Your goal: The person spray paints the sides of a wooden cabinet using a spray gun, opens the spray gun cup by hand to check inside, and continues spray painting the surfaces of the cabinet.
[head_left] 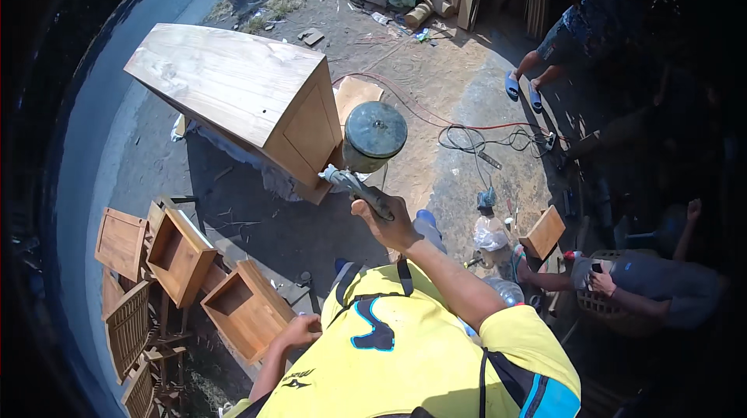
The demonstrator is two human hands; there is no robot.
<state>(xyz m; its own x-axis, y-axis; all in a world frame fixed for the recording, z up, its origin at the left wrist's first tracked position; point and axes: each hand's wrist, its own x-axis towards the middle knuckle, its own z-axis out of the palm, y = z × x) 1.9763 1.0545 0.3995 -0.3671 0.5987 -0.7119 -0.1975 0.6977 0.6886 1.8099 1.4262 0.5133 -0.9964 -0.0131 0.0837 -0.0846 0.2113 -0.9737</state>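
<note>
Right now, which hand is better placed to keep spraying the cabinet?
Right. The right hand grips the spray gun, its nozzle at the wooden cabinet. The left hand hangs empty by the drawers.

The person wears a bright yellow short-sleeved shirt (pixel 420 356). A dark blue curved emblem edged in light blue sits on the chest, and a small dark mark shows lower down near the left side. The right sleeve ends in a light blue panel with black and white trim. Dark straps run over both shoulders and down across the yellow cloth, one beside the collar, another along the right shoulder. Both forearms are bare below the sleeves.
</note>
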